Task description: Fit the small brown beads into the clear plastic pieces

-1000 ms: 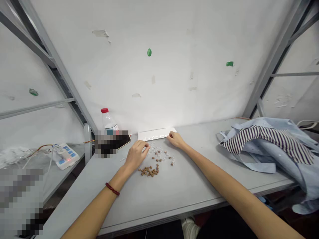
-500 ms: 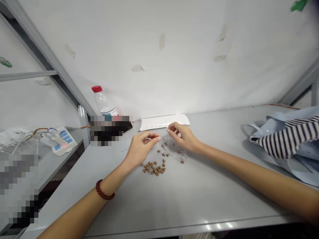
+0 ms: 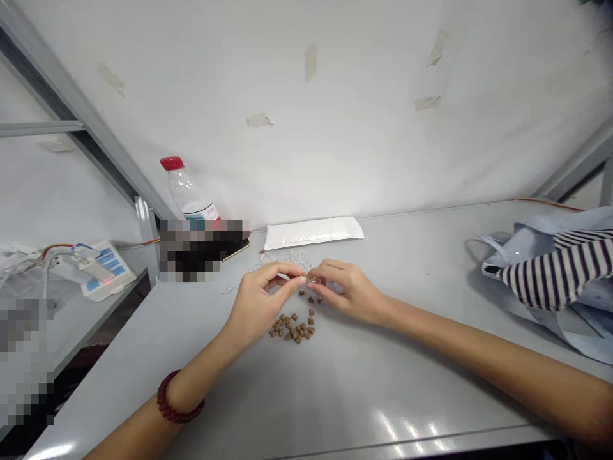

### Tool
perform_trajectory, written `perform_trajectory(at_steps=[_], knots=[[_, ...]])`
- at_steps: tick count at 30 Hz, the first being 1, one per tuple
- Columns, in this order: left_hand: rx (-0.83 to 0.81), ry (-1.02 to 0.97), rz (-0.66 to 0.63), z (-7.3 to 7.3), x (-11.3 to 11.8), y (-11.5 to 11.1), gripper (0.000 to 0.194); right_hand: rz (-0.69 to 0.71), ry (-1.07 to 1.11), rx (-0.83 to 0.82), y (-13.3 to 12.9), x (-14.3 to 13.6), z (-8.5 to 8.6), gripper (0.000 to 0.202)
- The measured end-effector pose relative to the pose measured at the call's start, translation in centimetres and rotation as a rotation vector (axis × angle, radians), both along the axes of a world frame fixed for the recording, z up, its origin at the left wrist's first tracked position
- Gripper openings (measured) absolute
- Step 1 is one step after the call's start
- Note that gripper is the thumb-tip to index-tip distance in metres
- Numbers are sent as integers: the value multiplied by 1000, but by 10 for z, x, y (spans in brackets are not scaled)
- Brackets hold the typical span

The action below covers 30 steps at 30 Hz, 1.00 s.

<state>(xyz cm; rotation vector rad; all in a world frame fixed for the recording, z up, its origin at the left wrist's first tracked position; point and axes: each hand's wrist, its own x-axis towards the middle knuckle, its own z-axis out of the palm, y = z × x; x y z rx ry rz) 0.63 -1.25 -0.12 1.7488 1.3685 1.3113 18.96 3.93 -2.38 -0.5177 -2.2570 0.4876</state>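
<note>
My left hand (image 3: 261,300) is closed in a pinch, thumb against forefinger; what it holds is too small to make out. Its fingertips meet those of my right hand (image 3: 352,291), which pinches a small clear plastic piece (image 3: 314,280). Just below the fingers lies a loose pile of small brown pellets (image 3: 293,329), like dry pet food. A few stray pellets (image 3: 311,299) sit closer to the fingertips. More clear plastic pieces (image 3: 292,258) are scattered behind my hands, partly hidden by the fingers.
A flat white packet (image 3: 313,233) lies along the wall. To the left are a bottle with a red cap (image 3: 186,191) and a dark phone (image 3: 235,249). A power strip (image 3: 108,271) rests on the side surface. A striped cloth and bag (image 3: 541,278) lie at right on the grey table (image 3: 383,390).
My right hand has come down and towards the left, so its fingertips now meet those of my left hand. My left hand has lowered slightly. The view has shifted a little.
</note>
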Motion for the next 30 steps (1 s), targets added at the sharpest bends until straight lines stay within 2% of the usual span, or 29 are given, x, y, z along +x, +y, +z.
perform_trajectory(at_steps=[6, 10, 17, 21, 25, 27, 30], knots=[[141, 110, 28, -1, 3, -6, 4, -7, 5, 36, -4, 0, 3, 17], [158, 138, 26, -2, 2, -7, 3, -24, 18, 58, -2, 3, 7, 18], [38, 183, -32, -2, 2, -8, 13, 27, -113, 250, -1, 4, 1, 21], [-113, 123, -30, -1, 4, -10, 16, -72, -195, 526, -5, 5, 3, 22], [-285, -26, -39, 2, 6, -10, 12, -86, -306, 742, -11, 7, 10, 17], [-324, -68, -32, 3, 8, -10, 11, -96, -302, 782, -12, 6, 10, 16], [-314, -82, -25, 3, 9, -11, 13, -108, -244, 688, -15, 4, 6, 20]])
